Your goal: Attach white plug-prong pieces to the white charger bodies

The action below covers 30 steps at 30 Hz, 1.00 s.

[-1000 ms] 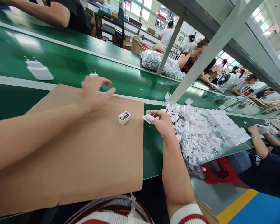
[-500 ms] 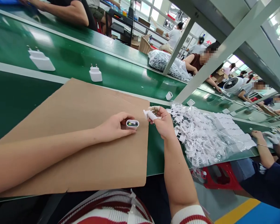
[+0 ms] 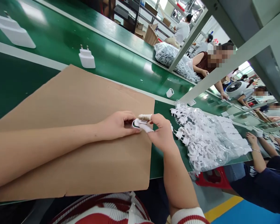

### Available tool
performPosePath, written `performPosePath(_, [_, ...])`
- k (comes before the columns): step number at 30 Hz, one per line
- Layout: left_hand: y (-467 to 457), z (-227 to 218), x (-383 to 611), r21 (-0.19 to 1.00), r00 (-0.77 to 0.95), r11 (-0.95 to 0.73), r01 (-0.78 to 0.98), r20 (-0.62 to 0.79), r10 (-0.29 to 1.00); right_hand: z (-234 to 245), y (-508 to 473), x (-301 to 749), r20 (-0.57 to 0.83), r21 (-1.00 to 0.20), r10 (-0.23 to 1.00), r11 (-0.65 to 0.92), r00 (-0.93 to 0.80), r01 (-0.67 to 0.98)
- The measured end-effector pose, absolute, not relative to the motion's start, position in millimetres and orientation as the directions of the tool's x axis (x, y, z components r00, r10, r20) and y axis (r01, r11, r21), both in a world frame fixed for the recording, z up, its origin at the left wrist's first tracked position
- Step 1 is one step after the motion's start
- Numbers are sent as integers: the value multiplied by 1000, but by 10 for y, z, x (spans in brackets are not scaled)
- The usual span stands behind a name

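My left hand [image 3: 118, 126] is closed around a white charger housing [image 3: 134, 125] and holds it above the cardboard sheet [image 3: 95, 96], its open end facing right. My right hand [image 3: 162, 132], with white covers on the thumb and forefinger, pinches a small white plug cap [image 3: 140, 121] against that end. The fingers hide most of the cap, so I cannot tell how far it sits in the housing. Right of this hand, loose white plug caps [image 3: 183, 137] with pins spill from a clear plastic bag [image 3: 214, 140].
Beyond the cardboard on the green conveyor stand a white charger [image 3: 87, 59], a larger-looking one [image 3: 16, 34] and an open housing [image 3: 170, 93]. A metal post [image 3: 200, 77] slants up at right. Co-workers sit across and to the right; a red stool [image 3: 213, 179] is below.
My right hand has moved left, bringing the plug cap from apart to the open end of the charger housing. The left hand keeps its hold. The camera view has shifted slightly.
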<state>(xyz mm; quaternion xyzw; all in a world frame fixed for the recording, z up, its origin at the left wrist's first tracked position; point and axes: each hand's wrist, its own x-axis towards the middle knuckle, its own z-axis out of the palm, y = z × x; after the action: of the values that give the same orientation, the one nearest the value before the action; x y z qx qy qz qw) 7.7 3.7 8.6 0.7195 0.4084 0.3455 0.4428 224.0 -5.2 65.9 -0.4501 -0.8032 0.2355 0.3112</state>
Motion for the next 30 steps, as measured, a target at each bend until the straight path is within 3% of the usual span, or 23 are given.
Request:
performPosePath(6, [49, 85, 65, 911, 427, -287, 297, 143, 893, 535, -41, 2201, 340, -622, 877, 481, -340, 618])
performPosePath(13, [47, 107, 71, 912, 419, -300, 278, 166, 893, 524, -77, 2158, 378, -436, 823, 562, -424, 703])
performPosePath(20, [36, 84, 69, 913, 413, -277, 300, 137, 900, 618, -93, 2111, 333, -345, 823, 561, -460, 753])
performPosePath(25, [34, 62, 67, 916, 403, -256, 308, 118, 907, 595, -106, 2069, 295, -406, 874, 480, -386, 778])
performPosePath(30, [-10, 91, 131, 909, 348, -243, 340, 118, 930, 444, -74, 2047, 252, -690, 930, 366, -267, 624])
